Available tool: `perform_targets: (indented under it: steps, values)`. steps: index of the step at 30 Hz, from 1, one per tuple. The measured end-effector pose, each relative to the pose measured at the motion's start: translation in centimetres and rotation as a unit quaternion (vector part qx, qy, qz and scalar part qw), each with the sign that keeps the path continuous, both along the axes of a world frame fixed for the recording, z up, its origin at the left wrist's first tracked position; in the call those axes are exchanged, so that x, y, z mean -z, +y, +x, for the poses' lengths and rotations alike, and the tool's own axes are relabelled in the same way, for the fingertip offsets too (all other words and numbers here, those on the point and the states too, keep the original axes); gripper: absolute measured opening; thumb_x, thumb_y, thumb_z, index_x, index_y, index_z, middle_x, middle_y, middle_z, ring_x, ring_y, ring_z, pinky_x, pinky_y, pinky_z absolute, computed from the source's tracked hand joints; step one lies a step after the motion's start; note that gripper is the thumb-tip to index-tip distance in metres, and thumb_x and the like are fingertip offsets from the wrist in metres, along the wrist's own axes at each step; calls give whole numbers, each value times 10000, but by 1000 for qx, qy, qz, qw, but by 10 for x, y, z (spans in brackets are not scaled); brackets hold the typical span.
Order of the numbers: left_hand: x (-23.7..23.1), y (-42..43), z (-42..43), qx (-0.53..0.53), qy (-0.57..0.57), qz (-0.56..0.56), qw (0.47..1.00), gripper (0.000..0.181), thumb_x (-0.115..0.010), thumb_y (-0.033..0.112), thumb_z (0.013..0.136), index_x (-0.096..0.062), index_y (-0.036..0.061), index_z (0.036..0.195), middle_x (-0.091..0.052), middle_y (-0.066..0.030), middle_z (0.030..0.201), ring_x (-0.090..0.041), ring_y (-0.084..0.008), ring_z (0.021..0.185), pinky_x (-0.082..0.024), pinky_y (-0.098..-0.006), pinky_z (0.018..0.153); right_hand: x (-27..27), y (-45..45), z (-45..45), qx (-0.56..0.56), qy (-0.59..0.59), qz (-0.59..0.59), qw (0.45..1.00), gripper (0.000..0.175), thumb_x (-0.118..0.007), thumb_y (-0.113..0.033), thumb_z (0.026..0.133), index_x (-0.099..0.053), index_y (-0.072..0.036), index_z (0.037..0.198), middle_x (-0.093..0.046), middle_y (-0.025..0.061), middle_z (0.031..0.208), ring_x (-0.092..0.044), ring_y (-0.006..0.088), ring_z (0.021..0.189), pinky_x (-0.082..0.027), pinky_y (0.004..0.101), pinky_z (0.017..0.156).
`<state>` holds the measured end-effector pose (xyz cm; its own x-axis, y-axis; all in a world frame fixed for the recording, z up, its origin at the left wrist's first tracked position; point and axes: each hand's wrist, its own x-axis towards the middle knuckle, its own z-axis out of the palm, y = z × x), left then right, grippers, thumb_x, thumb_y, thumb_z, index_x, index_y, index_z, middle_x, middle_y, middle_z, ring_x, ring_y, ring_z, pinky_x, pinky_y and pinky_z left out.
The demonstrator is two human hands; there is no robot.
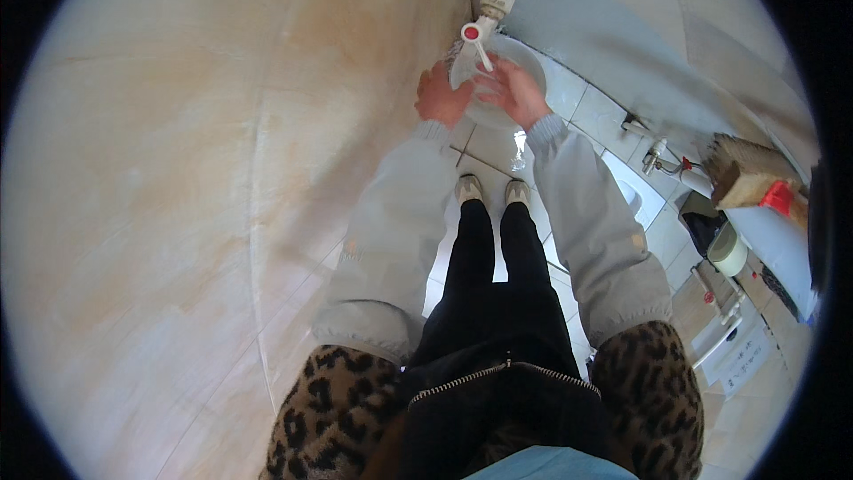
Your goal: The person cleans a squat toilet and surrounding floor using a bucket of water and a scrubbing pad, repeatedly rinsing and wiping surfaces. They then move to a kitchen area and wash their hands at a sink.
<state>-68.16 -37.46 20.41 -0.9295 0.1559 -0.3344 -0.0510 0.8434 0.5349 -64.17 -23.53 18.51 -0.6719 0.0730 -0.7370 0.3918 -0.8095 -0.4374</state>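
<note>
A white plastic tap (pixel 490 23) with a red-centred lever handle juts from the wall corner. Under it stands a round, whitish, translucent basin (pixel 526 63). My left hand (pixel 443 97) is at the basin's left side, fingers curled beside a pale, see-through shape; blur hides whether it grips that shape. My right hand (pixel 510 90) is over the basin just below the tap lever, its fingers bent and somewhat apart. The lever covers part of its fingertips, and I see nothing held in it. Splashing water shows near the tap, left of the lever.
A beige tiled wall (pixel 166 180) rises close on my left. To the right are a white squat toilet (pixel 630 190), a pipe valve (pixel 656 153), a broom head (pixel 750 170), and a pale green bin (pixel 728 252). A sheet bearing writing (pixel 736 353) hangs farther right. My shoes (pixel 493 190) stand on white floor tiles.
</note>
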Motion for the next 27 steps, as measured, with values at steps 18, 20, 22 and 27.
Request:
perform_targets:
  steps: [18, 20, 22, 27]
  values:
    - [-73, 41, -8, 152, 115, 141, 971, 401, -606, 207, 736, -557, -12, 1068, -613, -198, 911, -588, -337, 836, -448, -405, 729, -18, 2, 650, -62, -426, 448, 784, 233, -555, -168, 753, -656, -25, 908, -655, 164, 866, -627, 273, 830, -483, 338, 750]
    - [-61, 32, -12, 215, 140, 141, 956, 395, -566, 178, 759, -538, -4, 1108, -606, -203, 947, -579, -350, 868, -445, -406, 755, -30, -46, 684, 2, -447, 400, 800, 216, -571, -156, 749, -658, -25, 896, -659, 152, 859, -629, 253, 816, -484, 329, 738]
    - [-50, 22, -22, 273, 177, 128, 937, 420, -540, 179, 778, -503, 9, 1161, -584, -215, 1017, -561, -351, 940, -432, -402, 797, -37, -91, 710, 65, -476, 369, 795, 192, -591, -144, 738, -664, -31, 875, -663, 134, 844, -630, 232, 794, -486, 317, 723]
    - [-3, 16, -45, 259, 127, 0, 957, 441, -517, 213, 829, -458, -1, 1210, -564, -189, 1108, -532, -329, 1033, -405, -411, 860, -45, -165, 742, 95, -543, 303, 778, 208, -574, -162, 733, -664, -29, 865, -662, 139, 834, -630, 244, 802, -486, 330, 727]
